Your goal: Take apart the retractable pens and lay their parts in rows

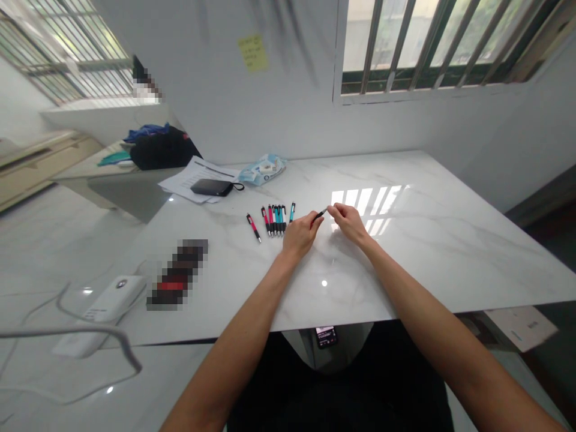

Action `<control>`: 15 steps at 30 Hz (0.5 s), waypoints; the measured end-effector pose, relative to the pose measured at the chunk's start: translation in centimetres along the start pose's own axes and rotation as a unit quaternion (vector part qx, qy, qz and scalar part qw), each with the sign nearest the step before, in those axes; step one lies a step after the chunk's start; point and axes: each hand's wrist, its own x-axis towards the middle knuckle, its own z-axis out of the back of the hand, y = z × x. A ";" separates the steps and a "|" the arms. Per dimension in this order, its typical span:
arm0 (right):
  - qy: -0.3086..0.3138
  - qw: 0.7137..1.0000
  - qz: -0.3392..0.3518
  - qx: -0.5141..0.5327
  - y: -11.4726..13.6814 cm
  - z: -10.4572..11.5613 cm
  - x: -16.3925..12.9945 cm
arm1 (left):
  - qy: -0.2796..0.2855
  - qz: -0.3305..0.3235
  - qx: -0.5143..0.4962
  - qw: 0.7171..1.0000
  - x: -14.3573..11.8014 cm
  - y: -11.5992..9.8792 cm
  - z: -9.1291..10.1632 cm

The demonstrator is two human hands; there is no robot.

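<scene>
Well to the left of the pen row (276, 221), on the marbled white table (459, 240), lay a white device (117, 295) with a pale cable (85, 330) near it, then a blurred dark-and-red thing (177, 279), nearer the person than the row. Beyond the row and to its left, papers (180, 181) lay under one end of a black case (210, 187). A single pink pen (253, 228) slanted just left of the row, and a pale blue packet (263, 170) sat behind it. Just right of the row was a teal pen (292, 210), partly hidden by the left hand (300, 235). That hand grasped a dark pen (320, 214), held right of the row, its tip pointing away rightward. The right hand (348, 221) was farthest right of the row, fingers curled at that tip — whether they pinched it, I could not tell.
</scene>
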 end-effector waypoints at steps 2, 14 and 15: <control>0.008 1.000 -0.007 0.004 0.2 0.1 0.1 | 0.006 -0.004 -0.002 1.000 0.0 0.1 -0.1; 0.032 0.999 0.025 -0.001 0.5 0.3 -0.1 | 0.037 0.004 -0.154 0.987 0.1 0.0 -0.9; 0.040 0.999 0.029 0.006 0.5 0.4 -0.1 | 0.037 0.006 -0.161 0.986 0.1 0.0 -1.0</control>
